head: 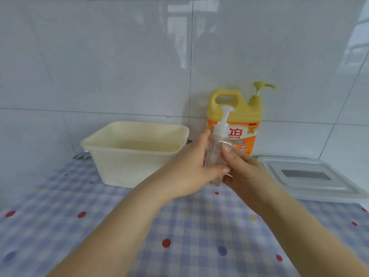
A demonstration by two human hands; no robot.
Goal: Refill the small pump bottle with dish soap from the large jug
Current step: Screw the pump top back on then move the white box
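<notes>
A small clear pump bottle (216, 150) with a white pump head stands upright over the checked cloth, held between both hands. My left hand (191, 166) wraps its left side, thumb across the front. From the right, my right hand (245, 172) grips the bottle's lower body, thumb on its front. Directly behind it, against the tiled wall, stands the large yellow and orange dish soap jug (247, 124) with a yellow pump and handle. The bottle looks empty inside.
A cream plastic tub (111, 154) sits to the left by the wall. A clear flat container lid (311, 176) lies at the right. A blue checked cloth with dots (179, 246) covers the table.
</notes>
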